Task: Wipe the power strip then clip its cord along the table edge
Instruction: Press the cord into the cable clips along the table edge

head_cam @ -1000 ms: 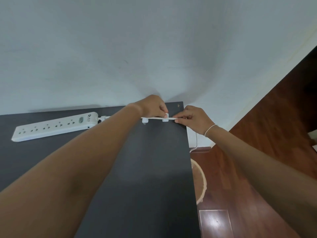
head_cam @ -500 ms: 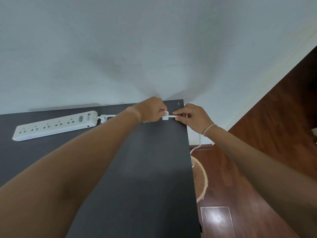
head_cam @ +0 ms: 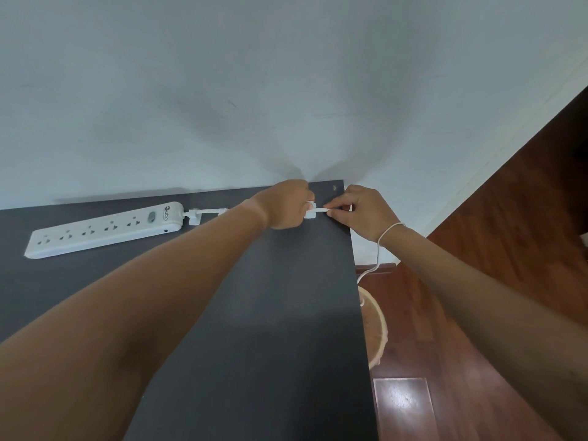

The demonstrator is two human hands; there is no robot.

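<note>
A white power strip (head_cam: 105,229) lies flat at the back left of the black table (head_cam: 270,313). Its white cord (head_cam: 206,211) runs right through a small white clip (head_cam: 194,218) and passes under my left arm. My left hand (head_cam: 286,205) presses its fingertips on a second white clip (head_cam: 310,213) near the table's far right corner. My right hand (head_cam: 362,214) pinches the cord just right of that clip. Beyond my right wrist the cord (head_cam: 377,259) drops off the table's right edge to the floor.
A pale wall (head_cam: 286,90) stands directly behind the table. Reddish wooden floor (head_cam: 477,281) lies to the right, with a round woven stool (head_cam: 375,329) tight against the table's right edge.
Both hands have closed in on the right-hand clip, and the stretch of cord between them has shortened. The power strip has not moved.
</note>
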